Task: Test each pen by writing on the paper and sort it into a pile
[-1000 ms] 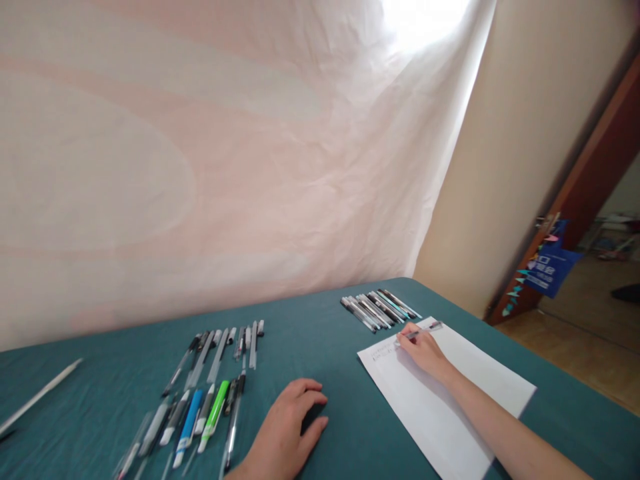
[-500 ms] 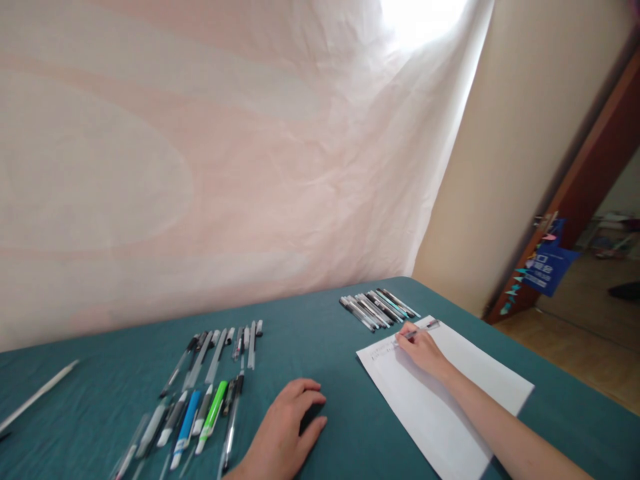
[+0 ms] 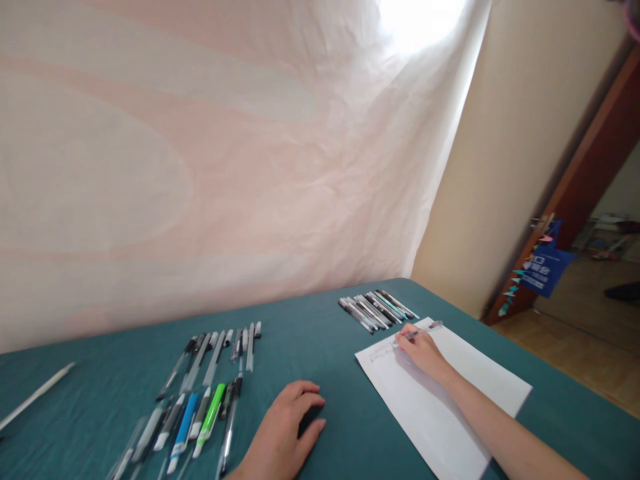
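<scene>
My right hand point(image 3: 420, 350) is closed round a pen point(image 3: 431, 328), whose far end points up and to the right. Its tip lies behind my fingers, near the top left part of a white sheet of paper point(image 3: 425, 427). Small dark handwriting point(image 3: 383, 351) shows on the paper just left of my fingers. My right forearm crosses the sheet. On the green cloth left of the paper rests my left hand point(image 3: 287, 427), fingers loosely curved and apart, holding nothing. Right beside its wrist lies a clear pen with a black cap point(image 3: 231, 427).
A row of pens point(image 3: 380, 310) lies beyond the paper. Several pens and caps point(image 3: 215, 353) lie at left, with a blue marker point(image 3: 183, 433) and a green marker point(image 3: 210, 420) below them. A white stick point(image 3: 37, 395) is at far left. A curtain point(image 3: 250, 167) hangs behind the table.
The pen in my right hand has tilted slightly, its far end shifting a little right. My left hand stays in place. The whole view has shifted very slightly.
</scene>
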The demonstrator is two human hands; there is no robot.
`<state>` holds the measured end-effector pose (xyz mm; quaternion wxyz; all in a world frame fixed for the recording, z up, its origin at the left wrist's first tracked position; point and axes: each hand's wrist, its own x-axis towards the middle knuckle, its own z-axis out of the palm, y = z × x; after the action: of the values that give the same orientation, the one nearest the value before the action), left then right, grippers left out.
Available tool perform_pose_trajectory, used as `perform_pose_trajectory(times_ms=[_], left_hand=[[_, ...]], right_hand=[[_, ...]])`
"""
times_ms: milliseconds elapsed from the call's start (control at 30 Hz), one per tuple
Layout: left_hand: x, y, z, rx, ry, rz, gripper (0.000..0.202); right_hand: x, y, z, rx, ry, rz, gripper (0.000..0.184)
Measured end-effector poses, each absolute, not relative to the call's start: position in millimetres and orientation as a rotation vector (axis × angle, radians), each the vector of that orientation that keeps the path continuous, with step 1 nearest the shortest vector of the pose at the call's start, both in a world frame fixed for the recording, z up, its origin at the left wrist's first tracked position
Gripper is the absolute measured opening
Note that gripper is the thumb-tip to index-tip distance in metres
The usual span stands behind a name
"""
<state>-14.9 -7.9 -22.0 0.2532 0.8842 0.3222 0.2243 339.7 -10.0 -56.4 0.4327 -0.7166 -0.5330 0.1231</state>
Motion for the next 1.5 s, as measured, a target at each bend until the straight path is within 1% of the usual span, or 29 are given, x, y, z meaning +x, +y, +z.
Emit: perform_pose_trajectory(times_ms=[133, 467, 633, 1500], left_hand=[[-14.5, -8.0, -19.9, 2.399, 0.875, 0.608, 0.021], [-15.4, -9.5, -19.3, 2.389, 0.857, 0.618, 0.021], [-15.6, -7.8, -21.0, 2.398, 0.863, 0.629, 0.021], [-14.7, -9.6, -17.4, 2.383, 0.861, 0.618, 0.021]], right_hand=[[339.7, -10.9, -56.4, -1.741, -1.282, 0.319, 0.025], [345.2, -11.7, -60.2, -1.707, -1.260, 0.395, 0.019], [346.0, -12.4, -59.2, -1.743, -1.275, 0.366, 0.025], [344.2, -11.9, -55.4, -1.811, -1.345, 0.312, 0.024]])
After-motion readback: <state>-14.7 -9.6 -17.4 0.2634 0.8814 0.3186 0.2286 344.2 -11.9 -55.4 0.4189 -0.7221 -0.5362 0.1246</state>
